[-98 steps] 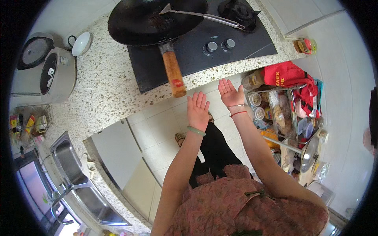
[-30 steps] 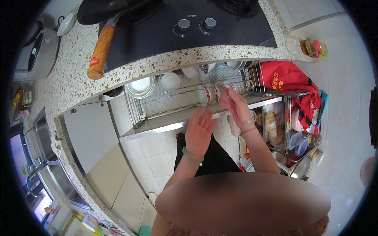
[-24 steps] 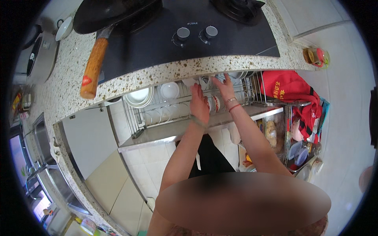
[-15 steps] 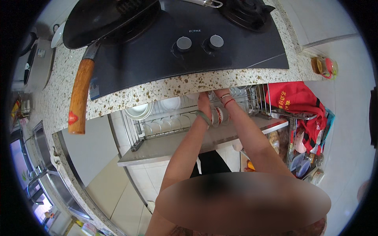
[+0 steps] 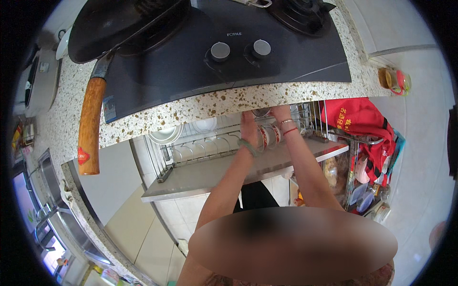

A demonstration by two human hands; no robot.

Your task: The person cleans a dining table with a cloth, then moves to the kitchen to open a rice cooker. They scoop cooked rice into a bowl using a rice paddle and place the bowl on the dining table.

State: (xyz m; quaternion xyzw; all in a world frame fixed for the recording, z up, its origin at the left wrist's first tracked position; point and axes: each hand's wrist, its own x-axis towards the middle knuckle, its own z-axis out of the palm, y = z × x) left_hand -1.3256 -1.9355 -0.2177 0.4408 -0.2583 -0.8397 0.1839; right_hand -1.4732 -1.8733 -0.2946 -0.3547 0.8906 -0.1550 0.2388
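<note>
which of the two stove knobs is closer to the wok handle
The left knob, beside the wok; the right knob sits farther from the wooden handle.

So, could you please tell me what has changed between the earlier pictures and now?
Both hands went from open above the speckled stone counter into the pulled-out wire dish drawer; the left hand and right hand now reach the red-patterned white bowls. The black wok stayed on the hob.
</note>
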